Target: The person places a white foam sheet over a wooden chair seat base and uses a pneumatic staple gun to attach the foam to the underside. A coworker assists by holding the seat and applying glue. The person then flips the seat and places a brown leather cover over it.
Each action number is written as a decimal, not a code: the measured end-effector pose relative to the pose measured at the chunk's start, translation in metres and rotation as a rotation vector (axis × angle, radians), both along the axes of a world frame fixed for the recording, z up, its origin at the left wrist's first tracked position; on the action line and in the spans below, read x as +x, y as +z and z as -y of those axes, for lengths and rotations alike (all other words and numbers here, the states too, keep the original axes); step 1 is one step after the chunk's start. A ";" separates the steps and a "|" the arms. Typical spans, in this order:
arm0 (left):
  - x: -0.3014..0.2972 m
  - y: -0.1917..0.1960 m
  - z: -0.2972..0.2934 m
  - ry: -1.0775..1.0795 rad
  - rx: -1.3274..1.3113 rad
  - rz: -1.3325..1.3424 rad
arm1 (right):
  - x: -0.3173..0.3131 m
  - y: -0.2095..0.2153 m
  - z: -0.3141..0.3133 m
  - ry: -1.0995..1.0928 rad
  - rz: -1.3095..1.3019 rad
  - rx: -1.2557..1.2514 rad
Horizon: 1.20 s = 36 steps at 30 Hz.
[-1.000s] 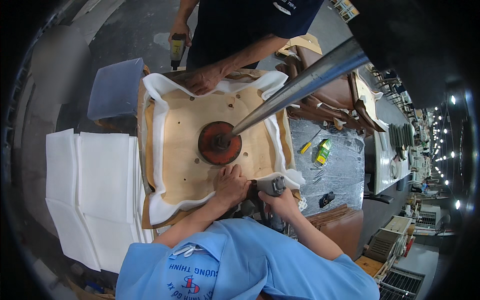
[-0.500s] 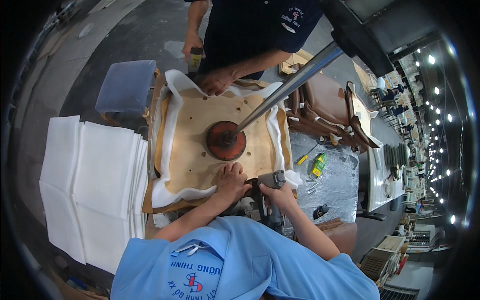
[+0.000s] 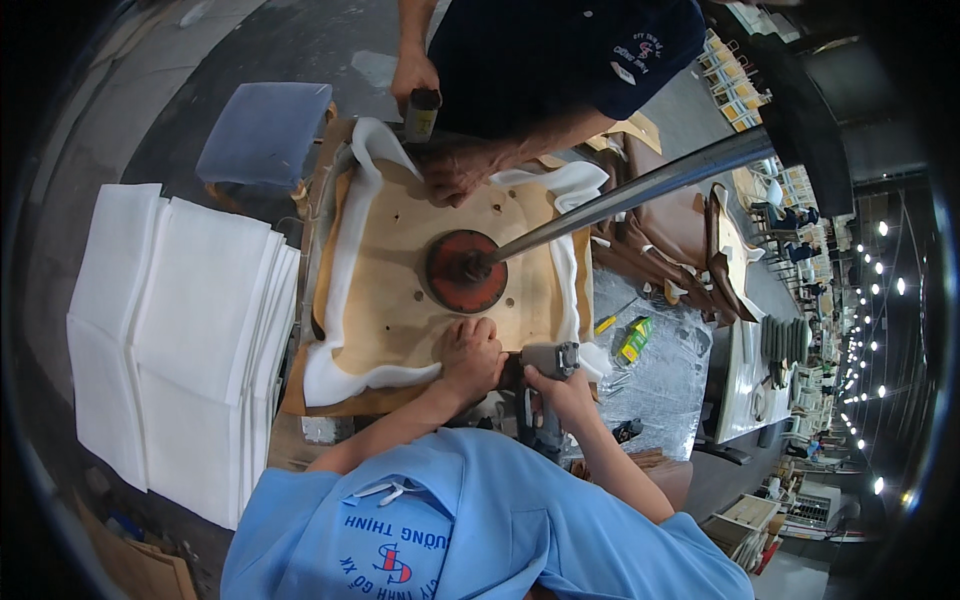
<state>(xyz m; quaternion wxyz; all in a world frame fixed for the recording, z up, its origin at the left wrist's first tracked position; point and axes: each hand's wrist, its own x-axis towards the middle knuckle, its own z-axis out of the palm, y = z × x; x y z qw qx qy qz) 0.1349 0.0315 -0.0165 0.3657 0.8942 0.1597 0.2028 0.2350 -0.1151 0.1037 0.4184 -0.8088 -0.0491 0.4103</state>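
At frame centre the left hand [image 3: 470,355] presses white fabric [image 3: 345,375] onto the plywood seat base [image 3: 400,290]; right hand [image 3: 560,390], clamped on the staple gun [image 3: 545,365], should staple close beside taut, unwrinkled fabric.

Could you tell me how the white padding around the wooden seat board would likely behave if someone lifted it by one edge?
The white padding would probably flop: it already curls and waves along the wooden board. It looks light, like soft foam sheet. Where the left hand presses it beside the staple gun in the right hand, it seems to give easily.
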 end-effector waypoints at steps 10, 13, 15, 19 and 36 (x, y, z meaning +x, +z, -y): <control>0.004 0.001 -0.001 -0.008 -0.037 -0.057 | 0.004 -0.003 0.001 0.039 0.004 -0.033; 0.005 0.001 0.000 0.004 -0.020 -0.062 | 0.005 -0.004 0.000 0.063 0.010 -0.027; 0.005 0.001 0.000 0.014 -0.017 -0.066 | 0.006 -0.004 -0.002 0.068 0.022 -0.040; 0.005 0.003 0.000 0.028 -0.027 -0.047 | 0.006 -0.006 -0.005 0.073 0.035 -0.036; 0.013 -0.001 0.007 0.051 0.054 -0.029 | -0.021 0.001 0.035 0.002 0.116 -0.001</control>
